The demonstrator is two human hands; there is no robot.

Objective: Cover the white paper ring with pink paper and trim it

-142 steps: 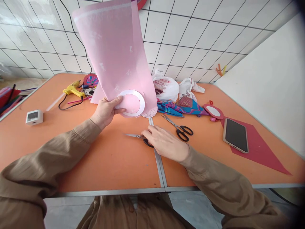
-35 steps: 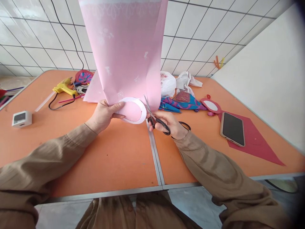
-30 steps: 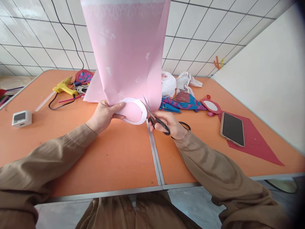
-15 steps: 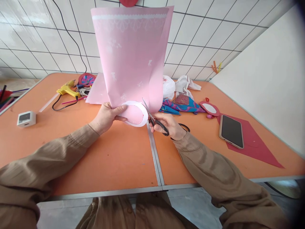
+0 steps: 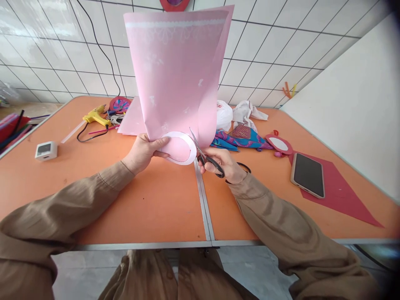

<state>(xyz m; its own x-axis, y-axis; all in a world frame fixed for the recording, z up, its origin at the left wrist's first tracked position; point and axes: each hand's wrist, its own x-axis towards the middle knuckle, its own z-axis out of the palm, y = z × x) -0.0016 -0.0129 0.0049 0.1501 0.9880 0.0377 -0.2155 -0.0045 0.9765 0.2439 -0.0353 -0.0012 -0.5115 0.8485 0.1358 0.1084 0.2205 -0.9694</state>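
My left hand (image 5: pixel 146 151) pinches the lower left corner of a large pink paper sheet (image 5: pixel 176 71) together with a white oval ring (image 5: pixel 193 149) lying against it. Pink shows through the ring's middle. The sheet stands upright above the table, curled at its right side, with a white lace print along the top. In my right hand (image 5: pixel 225 164) is a pair of black-handled scissors (image 5: pixel 215 165). Their slightly parted blades point up and left at the ring's right edge, over the pink paper.
On the orange table's left lie a yellow glue gun (image 5: pixel 96 116), a glue stick (image 5: pixel 72 132) and a small white device (image 5: pixel 46 151). To the right are blue patterned cloth (image 5: pixel 246 139), a red-rimmed oval (image 5: pixel 279 144), and a phone (image 5: pixel 308 175) on red paper (image 5: pixel 346 196). A tiled wall stands behind.
The view has shifted slightly, so the table things appear a little further right. Both hands keep their grips, with the scissors still at the ring's right edge.
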